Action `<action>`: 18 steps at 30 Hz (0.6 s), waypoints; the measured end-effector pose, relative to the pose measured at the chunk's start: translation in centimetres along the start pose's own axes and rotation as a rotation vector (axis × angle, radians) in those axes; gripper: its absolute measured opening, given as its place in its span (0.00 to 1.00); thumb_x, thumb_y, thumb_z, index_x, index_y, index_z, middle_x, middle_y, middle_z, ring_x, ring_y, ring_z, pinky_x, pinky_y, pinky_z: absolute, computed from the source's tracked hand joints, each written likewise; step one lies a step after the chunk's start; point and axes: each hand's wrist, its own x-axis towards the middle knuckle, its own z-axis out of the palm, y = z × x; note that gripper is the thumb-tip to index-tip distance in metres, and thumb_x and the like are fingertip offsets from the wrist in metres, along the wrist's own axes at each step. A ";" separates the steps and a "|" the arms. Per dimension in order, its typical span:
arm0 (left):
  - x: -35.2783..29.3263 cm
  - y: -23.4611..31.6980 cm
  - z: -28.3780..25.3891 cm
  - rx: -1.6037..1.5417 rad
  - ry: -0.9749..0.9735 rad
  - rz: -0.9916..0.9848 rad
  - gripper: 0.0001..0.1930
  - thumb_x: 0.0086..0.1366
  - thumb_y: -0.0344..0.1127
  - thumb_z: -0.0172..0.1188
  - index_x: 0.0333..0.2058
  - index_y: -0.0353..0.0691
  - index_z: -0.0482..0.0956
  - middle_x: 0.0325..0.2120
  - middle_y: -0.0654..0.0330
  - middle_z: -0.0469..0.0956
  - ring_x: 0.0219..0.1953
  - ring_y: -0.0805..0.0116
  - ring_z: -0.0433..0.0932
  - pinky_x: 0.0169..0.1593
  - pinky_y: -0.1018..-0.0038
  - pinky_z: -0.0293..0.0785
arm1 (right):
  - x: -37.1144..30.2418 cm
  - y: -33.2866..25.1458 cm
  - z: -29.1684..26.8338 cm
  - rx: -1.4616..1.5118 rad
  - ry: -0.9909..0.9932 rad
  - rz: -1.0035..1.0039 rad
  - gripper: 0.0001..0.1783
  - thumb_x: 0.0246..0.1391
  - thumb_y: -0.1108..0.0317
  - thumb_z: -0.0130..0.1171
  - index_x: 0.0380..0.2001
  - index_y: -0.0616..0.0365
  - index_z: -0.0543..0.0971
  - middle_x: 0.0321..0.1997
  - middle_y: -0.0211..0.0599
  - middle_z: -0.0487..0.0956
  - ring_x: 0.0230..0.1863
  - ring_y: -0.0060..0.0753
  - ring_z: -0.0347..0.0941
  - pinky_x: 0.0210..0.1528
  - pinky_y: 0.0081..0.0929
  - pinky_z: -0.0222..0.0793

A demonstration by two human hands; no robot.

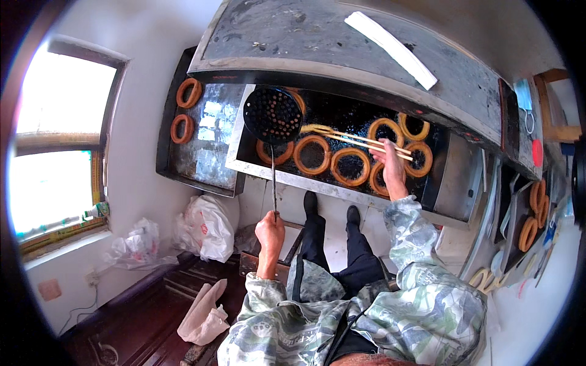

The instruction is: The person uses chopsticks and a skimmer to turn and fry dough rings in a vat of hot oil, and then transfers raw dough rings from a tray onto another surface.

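Note:
My left hand [269,235] is closed round the handle of a long skimmer. The skimmer's black perforated bowl [272,116] is over the left end of a fryer [360,194] of dark oil. In my right hand [390,166] is a pair of long chopsticks [360,139], slanting left across the oil. Their tips are by a pale yellow piece of dough [316,129]. Several golden-brown fried dough rings [312,155] float in the fryer, and one ring [282,152] is partly hidden under the skimmer.
Left of the fryer, a metal tray [210,131] has two browned rings [182,129] at its edge. Behind the fryer, a grey counter [293,36] bears a white strip [394,49]. A rack [519,210] with rings stands right. Plastic bags [207,227] sit at the lower left.

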 end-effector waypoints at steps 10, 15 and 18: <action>2.3 -1.3 1.4 0.064 -0.094 -0.023 0.06 0.56 0.32 0.57 0.24 0.37 0.72 0.19 0.45 0.75 0.25 0.42 0.76 0.29 0.54 0.71 | 4.5 2.4 6.3 -0.251 -0.100 -0.211 0.18 0.61 0.61 0.54 0.43 0.67 0.78 0.34 0.40 0.82 0.32 0.27 0.81 0.32 0.17 0.74; 2.9 -1.4 1.4 0.110 -0.093 -0.012 0.07 0.57 0.32 0.57 0.23 0.37 0.72 0.19 0.46 0.74 0.25 0.42 0.76 0.28 0.54 0.70 | 6.3 2.7 5.9 -0.456 -0.185 -0.267 0.17 0.60 0.62 0.55 0.42 0.66 0.79 0.31 0.39 0.82 0.31 0.26 0.80 0.32 0.20 0.75; 3.2 -2.1 2.2 0.045 -0.095 -0.048 0.08 0.57 0.33 0.57 0.23 0.37 0.71 0.19 0.46 0.74 0.25 0.42 0.75 0.28 0.54 0.70 | 7.0 3.8 6.3 -0.551 -0.269 -0.361 0.14 0.58 0.63 0.56 0.39 0.63 0.80 0.25 0.38 0.82 0.27 0.26 0.79 0.30 0.24 0.74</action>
